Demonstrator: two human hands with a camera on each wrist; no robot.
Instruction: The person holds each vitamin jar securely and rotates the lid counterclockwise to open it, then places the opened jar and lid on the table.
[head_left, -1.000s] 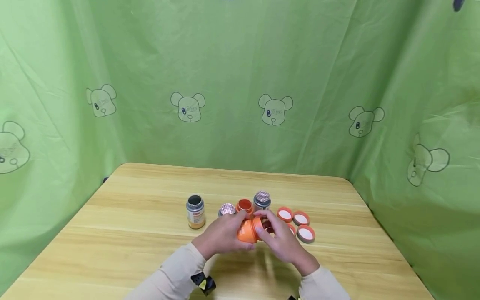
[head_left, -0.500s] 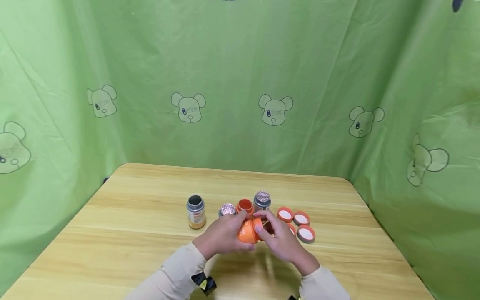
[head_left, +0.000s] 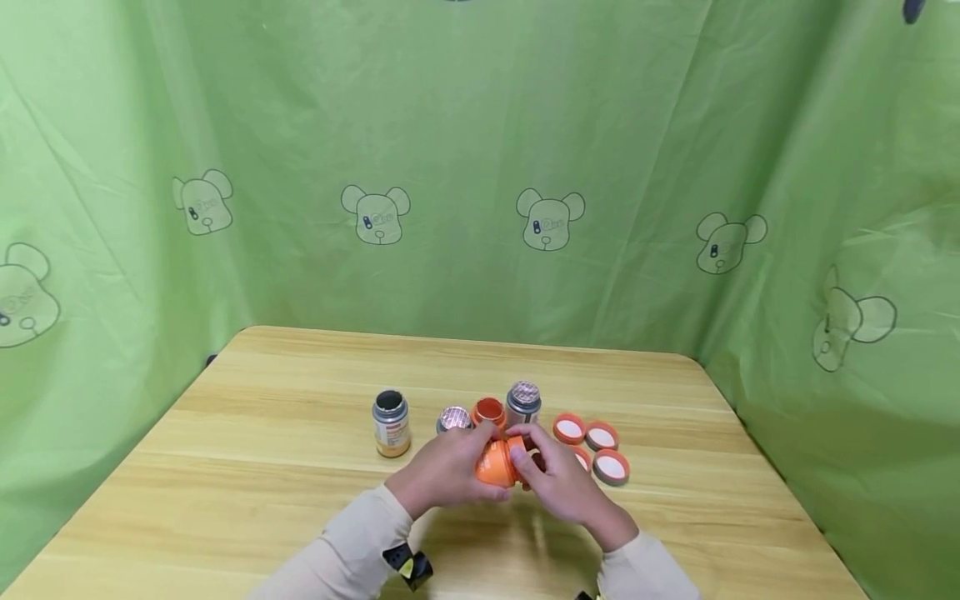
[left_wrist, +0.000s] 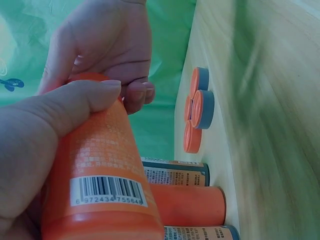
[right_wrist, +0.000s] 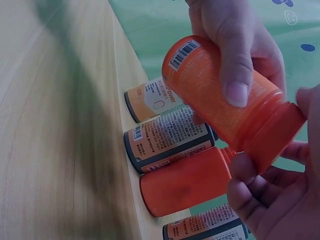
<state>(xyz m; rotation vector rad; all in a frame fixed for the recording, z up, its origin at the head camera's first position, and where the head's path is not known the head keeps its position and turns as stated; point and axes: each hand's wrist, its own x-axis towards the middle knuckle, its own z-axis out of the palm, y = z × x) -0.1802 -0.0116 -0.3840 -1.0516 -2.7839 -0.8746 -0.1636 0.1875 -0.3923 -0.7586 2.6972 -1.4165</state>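
My left hand [head_left: 442, 468] grips an orange bottle [head_left: 493, 464], tilted sideways above the table, with the thumb along its side near a barcode. At the bottle's mouth end, my right hand [head_left: 562, 479] holds an orange cap [right_wrist: 275, 135] between thumb and fingers. The cap sits against the bottle's neck; how tightly cannot be told. Just behind the hands stand an open orange bottle [head_left: 490, 410] and two grey bottles with foil-covered mouths, one at the left [head_left: 455, 418] and one at the right [head_left: 523, 400].
An uncovered grey bottle [head_left: 392, 433] stands farther left on the wooden table [head_left: 300, 400]. Several caps lie with white insides up to the right, among them an orange cap [head_left: 570, 427] and a grey-sided cap [head_left: 611, 468]. A green curtain [head_left: 465, 283] surrounds the table.
The right hand's fingers have shifted slightly around the cap end. The left hand, the tilted bottle and the things on the table stay in place.
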